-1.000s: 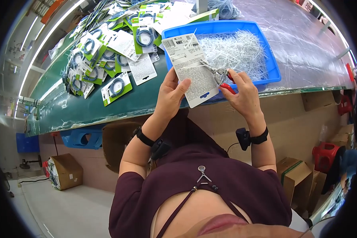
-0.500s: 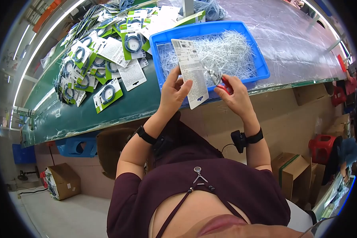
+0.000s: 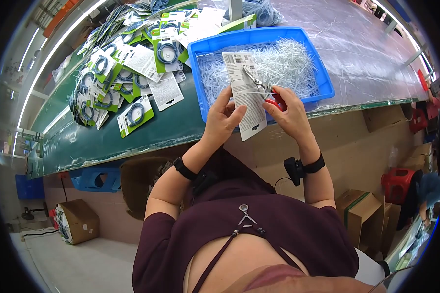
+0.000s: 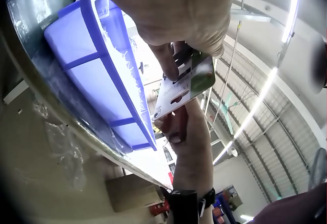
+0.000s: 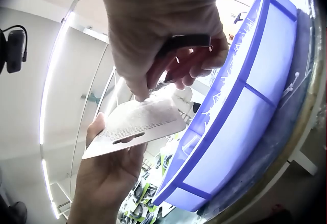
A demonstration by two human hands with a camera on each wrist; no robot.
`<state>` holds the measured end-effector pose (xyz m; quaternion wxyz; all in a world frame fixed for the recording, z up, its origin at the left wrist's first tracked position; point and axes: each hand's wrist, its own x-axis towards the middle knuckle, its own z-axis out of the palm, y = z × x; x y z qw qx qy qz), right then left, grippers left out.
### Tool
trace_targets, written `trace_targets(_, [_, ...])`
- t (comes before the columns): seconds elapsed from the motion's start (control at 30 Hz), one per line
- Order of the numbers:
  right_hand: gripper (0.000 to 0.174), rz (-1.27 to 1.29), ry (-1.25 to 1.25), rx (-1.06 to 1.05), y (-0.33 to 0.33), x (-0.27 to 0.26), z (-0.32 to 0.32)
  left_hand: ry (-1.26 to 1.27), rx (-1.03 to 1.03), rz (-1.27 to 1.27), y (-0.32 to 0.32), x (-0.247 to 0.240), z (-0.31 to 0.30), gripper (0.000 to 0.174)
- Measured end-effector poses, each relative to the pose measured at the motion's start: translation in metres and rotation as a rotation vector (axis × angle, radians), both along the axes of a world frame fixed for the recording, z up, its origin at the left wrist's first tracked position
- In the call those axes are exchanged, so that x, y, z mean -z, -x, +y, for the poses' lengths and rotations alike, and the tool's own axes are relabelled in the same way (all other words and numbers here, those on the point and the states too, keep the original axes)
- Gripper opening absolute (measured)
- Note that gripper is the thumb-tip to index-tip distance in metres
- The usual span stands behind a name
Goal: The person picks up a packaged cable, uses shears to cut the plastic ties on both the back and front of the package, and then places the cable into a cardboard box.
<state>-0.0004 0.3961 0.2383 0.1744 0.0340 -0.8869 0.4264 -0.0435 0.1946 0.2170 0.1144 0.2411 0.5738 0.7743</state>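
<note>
My left hand (image 3: 223,119) holds a cardboard hang-tag package (image 3: 247,115) by its left edge, thumb on the printed back. In the left wrist view, the package's green and white front (image 4: 203,77) shows, with a dark coiled cable partly hidden by the fingers. My right hand (image 3: 292,116) grips red-handled cutting pliers (image 3: 260,84); their metal nose overlaps the upper part of the card's back in the head view. A thin white strip crosses beside the nose. From the right wrist, the red handles (image 5: 186,65) lie within the curled fingers, above the card (image 5: 145,124) with its hanging slot.
Behind the hands stands a blue bin (image 3: 322,73) with many thin white plastic strips (image 3: 288,61). Packaged coiled cables (image 3: 136,115) lie piled to the left on the green tabletop (image 3: 83,144). A clear bag (image 3: 261,12) sits behind the bin; cardboard boxes (image 3: 362,215) stand below right.
The card turned partly edge-on, then its back swung round again and it came slightly lower. The pliers' nose moved from the card's right edge to over its printed back.
</note>
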Motion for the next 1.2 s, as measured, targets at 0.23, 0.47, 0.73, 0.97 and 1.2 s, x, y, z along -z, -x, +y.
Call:
trace_targets(0.23, [0.049, -0.037, 0.025, 0.004, -0.003, 0.003, 0.000, -0.027, 0.008, -0.050, -0.001, 0.000, 0.003, 0.054])
trace_targets(0.47, [0.049, 0.020, -0.095, 0.080, -0.011, 0.020, 0.004, -0.012, 0.000, -0.057, 0.003, 0.003, 0.002, 0.053])
trace_targets(0.73, [0.055, 0.118, -0.266, -0.016, -0.027, 0.011, 0.005, -0.088, 0.004, -0.075, 0.009, 0.007, 0.003, 0.056])
trace_targets(0.97, [0.055, 0.054, -0.196, -0.048, -0.025, 0.005, -0.001, -0.089, 0.017, -0.095, 0.004, 0.008, 0.005, 0.059])
trace_targets(1.2, [0.056, -0.033, -0.129, -0.074, -0.026, 0.009, -0.001, -0.069, 0.015, -0.062, 0.006, 0.006, 0.006, 0.059])
